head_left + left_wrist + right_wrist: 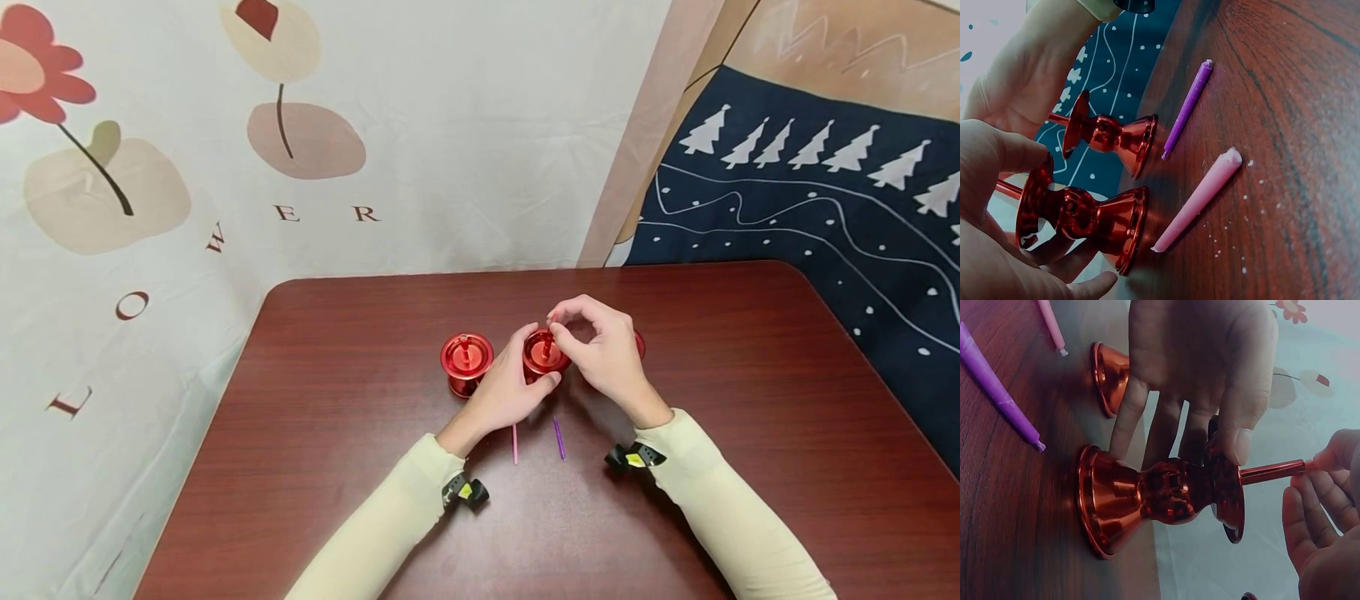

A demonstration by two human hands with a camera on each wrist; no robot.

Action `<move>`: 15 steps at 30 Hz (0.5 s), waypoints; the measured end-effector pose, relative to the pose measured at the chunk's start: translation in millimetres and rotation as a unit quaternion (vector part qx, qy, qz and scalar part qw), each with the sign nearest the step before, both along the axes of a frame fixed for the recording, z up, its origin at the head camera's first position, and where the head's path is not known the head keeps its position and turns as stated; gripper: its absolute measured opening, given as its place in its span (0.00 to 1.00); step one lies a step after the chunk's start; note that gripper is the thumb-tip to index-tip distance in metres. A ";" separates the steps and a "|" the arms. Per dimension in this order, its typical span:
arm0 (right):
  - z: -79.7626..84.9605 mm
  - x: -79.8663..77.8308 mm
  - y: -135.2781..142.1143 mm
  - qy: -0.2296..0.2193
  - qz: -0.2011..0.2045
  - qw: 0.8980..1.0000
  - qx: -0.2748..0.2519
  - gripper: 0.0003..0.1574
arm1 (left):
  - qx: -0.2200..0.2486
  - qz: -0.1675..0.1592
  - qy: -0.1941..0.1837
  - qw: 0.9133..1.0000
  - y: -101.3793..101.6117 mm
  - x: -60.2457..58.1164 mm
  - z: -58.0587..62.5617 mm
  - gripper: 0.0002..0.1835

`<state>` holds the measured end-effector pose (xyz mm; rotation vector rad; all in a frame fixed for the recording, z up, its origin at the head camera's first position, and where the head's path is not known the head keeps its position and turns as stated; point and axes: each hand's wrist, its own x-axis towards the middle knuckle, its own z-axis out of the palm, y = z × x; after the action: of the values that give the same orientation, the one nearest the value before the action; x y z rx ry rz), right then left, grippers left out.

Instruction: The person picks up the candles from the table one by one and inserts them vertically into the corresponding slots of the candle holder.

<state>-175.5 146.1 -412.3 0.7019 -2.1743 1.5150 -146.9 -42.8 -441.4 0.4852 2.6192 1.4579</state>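
Note:
My left hand (513,387) curls its thumb and fingers around the shiny red candle holder (1175,490) in the middle, with the thumb against its round dish. Above the narrow tube (1272,472) of that holder, my right hand (603,350) pinches a thin red stick (554,317). Fingers cover most of the stick, so its kind and how far it sits in the tube cannot be told. A second red holder (467,358) stands upright to the left. A third holder (1107,137) is mostly behind my right hand in the head view.
A pink candle (1200,200) and a purple candle (1188,109) lie on the brown table (337,483), nearer to me than the holders. Small pale crumbs (1250,162) are scattered by the pink one. A printed cloth (465,150) hangs behind the table.

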 end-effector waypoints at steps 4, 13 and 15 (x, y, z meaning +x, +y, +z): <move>1.0 -0.6 1.7 0.008 0.001 1.000 0.010 0.12 | -0.005 -0.002 -0.004 1.000 0.0 -1.2 1.7 0.45; -0.7 0.7 3.6 0.008 0.013 1.000 -0.001 0.14 | -0.003 0.000 -0.006 1.000 -0.2 -1.0 2.2 0.45; -1.6 1.7 4.6 0.006 0.015 1.000 -0.004 0.16 | -0.002 0.001 -0.008 1.000 -0.1 -0.6 1.4 0.44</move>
<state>-173.8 150.6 -414.0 0.7412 -2.1572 1.5299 -147.5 -42.9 -440.0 0.4691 2.6096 1.4513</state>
